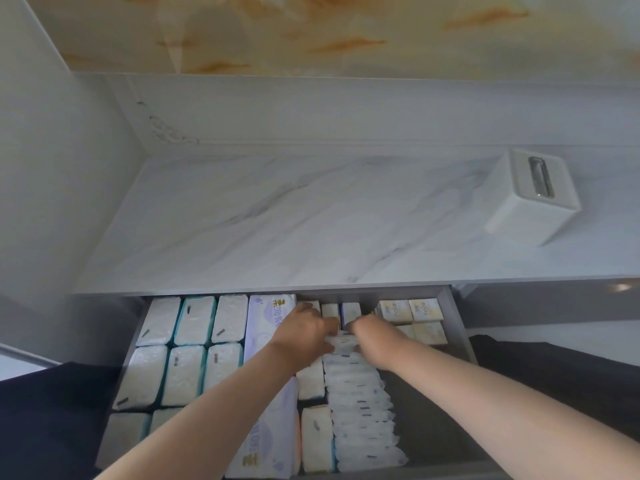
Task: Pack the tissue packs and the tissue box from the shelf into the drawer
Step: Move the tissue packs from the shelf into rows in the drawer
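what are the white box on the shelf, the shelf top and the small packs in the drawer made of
White box: looks like hard plastic, a smooth matte shell with a clear slot on top.
Shelf top: marble-look surface with grey veins and a slight sheen; stone or laminate, cannot tell.
Small packs: thin plastic film wrap, crinkled and glossy.

White tissue box (533, 199) on grey-veined white marble shelf (277, 216); teal-edged white packs (194, 320) w/ lilac-printed pack (268, 323) in grey drawer (459, 327).

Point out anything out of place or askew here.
The white tissue box sits alone on the shelf, turned askew to its front edge, not in the drawer. The row of small packs in it leans unevenly.
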Tool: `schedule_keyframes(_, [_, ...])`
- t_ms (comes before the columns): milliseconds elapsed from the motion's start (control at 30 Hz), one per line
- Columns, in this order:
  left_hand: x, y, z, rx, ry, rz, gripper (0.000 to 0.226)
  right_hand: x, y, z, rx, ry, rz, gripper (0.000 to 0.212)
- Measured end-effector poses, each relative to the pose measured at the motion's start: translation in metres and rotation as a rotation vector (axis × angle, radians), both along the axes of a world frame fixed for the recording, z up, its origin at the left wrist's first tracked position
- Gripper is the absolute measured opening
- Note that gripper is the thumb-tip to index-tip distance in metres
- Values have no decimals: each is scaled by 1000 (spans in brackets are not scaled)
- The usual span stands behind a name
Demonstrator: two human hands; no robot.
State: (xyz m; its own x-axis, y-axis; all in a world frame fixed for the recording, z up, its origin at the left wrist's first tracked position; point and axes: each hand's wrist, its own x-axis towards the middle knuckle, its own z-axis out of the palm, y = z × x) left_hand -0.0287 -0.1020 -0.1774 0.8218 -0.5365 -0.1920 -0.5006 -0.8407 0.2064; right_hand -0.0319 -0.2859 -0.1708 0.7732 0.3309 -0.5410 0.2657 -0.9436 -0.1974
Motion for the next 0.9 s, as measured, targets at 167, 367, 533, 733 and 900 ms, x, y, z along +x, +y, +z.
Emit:
schedule_keyframes(167, [3,3,-2,-109,78,53,33,10,1,21,-65,75,-49,9])
schedule_keyframes(367, [-1,6,-2,-95,-7,-27,46,6,-2,15,-145,92,-140,24])
schedule_keyframes(533, [0,4,-8,54,-55,-146,36,-4,-1,1,-51,83,-167,15])
schedule_keyframes(733, [4,-6,2,141,69,-108,27,-4,-3,0,-26,190,-199,13])
schedule_keyframes(900, [-1,-12,1,-38,128,3,48,12,-2,27,-33,269,-281,46])
